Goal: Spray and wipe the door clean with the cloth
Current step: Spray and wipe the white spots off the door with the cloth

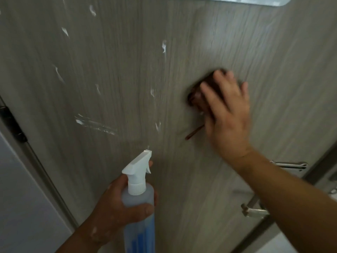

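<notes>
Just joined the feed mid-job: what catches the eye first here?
The right hand, fingers spread, presses a dark brown cloth flat against the grey wood-grain door, right of centre. Low in the middle, the left hand holds a spray bottle with its white nozzle aimed at the door. White foam streaks dot the door's left half, not yet wiped.

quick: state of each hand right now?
Left hand: closed, gripping the spray bottle.
Right hand: open, fingers spread, pressing the brown cloth against the door.
</notes>
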{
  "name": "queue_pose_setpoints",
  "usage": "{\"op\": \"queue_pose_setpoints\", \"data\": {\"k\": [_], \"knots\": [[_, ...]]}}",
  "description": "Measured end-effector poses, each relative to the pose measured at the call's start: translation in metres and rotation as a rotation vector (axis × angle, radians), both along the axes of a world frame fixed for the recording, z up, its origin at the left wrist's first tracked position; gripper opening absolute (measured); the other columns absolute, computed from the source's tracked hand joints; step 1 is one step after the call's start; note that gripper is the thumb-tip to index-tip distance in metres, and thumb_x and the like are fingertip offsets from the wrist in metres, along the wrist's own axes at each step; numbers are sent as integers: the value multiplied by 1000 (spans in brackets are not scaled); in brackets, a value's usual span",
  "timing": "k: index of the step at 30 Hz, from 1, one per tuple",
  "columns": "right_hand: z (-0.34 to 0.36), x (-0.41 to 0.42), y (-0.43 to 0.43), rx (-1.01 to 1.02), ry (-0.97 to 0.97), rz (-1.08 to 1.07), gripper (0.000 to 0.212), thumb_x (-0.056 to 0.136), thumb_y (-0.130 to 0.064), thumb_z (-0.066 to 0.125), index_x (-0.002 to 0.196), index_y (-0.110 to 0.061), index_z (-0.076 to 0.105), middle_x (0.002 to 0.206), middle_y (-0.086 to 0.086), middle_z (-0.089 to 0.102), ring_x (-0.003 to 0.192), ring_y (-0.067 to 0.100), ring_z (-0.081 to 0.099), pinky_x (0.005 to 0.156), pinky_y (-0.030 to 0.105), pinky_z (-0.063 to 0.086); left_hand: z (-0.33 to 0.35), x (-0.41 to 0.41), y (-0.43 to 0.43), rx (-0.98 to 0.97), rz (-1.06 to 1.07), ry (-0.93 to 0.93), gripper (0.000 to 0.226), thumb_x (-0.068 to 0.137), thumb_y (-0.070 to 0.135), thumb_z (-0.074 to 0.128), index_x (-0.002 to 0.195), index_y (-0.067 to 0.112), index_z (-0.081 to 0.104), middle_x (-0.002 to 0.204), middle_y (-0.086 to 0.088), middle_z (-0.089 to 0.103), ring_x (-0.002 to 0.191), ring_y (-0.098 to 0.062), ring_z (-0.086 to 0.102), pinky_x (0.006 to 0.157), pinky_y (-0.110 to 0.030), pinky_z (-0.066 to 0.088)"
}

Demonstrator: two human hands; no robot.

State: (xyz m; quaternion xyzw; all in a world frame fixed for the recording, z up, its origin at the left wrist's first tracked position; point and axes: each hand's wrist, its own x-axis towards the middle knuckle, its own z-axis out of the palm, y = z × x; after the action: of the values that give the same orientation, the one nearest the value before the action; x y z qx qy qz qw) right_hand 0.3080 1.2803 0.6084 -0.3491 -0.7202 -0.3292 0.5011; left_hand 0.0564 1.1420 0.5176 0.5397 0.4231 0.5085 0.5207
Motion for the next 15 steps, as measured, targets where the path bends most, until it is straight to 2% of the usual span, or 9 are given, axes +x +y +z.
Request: {"op": "queue_pose_setpoints", "data": {"k": [2, 4, 6, 8, 10, 12, 15], "knots": [[-65, -13, -2, -63, -147, 47, 39, 105, -13, 52, 144, -14, 60, 158, 13, 44, 152, 36, 33, 123, 59, 19, -3, 1, 2, 6, 11, 4, 83, 32, 46, 97, 108, 33, 68, 89, -25, 72, 81, -39, 68, 71, -46, 53], [-155, -16, -4, -133, -495, 90, 39, 109, -19, 41, 144, -20, 59, 159, 6, 45, 153, 30, 31, 126, 55, 16, -6, 2, 4, 11, 43, 50, 81, 27, 49, 97, 102, 32, 70, 89, -23, 74, 83, -43, 69, 74, -48, 55], [-217, -4, -12, -198, -825, 101, 33, 107, -27, 49, 133, -27, 68, 152, -5, 54, 150, 22, 38, 130, 50, 8, -5, 1, 4, 17, 53, 56, 80, 24, 49, 97, 99, 33, 72, 85, -20, 76, 78, -36, 73, 70, -37, 58], [-226, 12, -14, -227, -946, 94, 32, 105, -28, 49, 129, -32, 70, 151, -11, 55, 148, 17, 41, 130, 51, 4, 1, -1, 4, 41, 40, 78, 77, 27, 47, 97, 99, 36, 72, 84, -17, 77, 78, -34, 74, 69, -33, 58], [-194, 21, -13, -222, -829, 74, 40, 107, -22, 40, 140, -30, 61, 158, -7, 47, 150, 19, 38, 129, 54, 8, 6, -4, 6, 56, 43, 79, 78, 25, 52, 95, 99, 41, 71, 86, -16, 78, 80, -34, 74, 69, -31, 58], [-132, 23, -9, -144, -547, 67, 46, 106, -13, 40, 148, -25, 52, 162, -1, 40, 151, 24, 37, 125, 57, 16, 14, -4, 7, 64, 31, 41, 79, 24, 54, 95, 98, 44, 71, 87, -17, 77, 79, -32, 74, 65, -25, 57], [-26, 20, 1, -14, -178, 48, 50, 97, -9, 66, 145, -16, 57, 159, 10, 43, 149, 31, 40, 122, 62, 23, 26, 0, 10, 83, -3, 19, 82, 29, 50, 95, 106, 45, 68, 87, -20, 76, 80, -35, 73, 67, -31, 57]]}}
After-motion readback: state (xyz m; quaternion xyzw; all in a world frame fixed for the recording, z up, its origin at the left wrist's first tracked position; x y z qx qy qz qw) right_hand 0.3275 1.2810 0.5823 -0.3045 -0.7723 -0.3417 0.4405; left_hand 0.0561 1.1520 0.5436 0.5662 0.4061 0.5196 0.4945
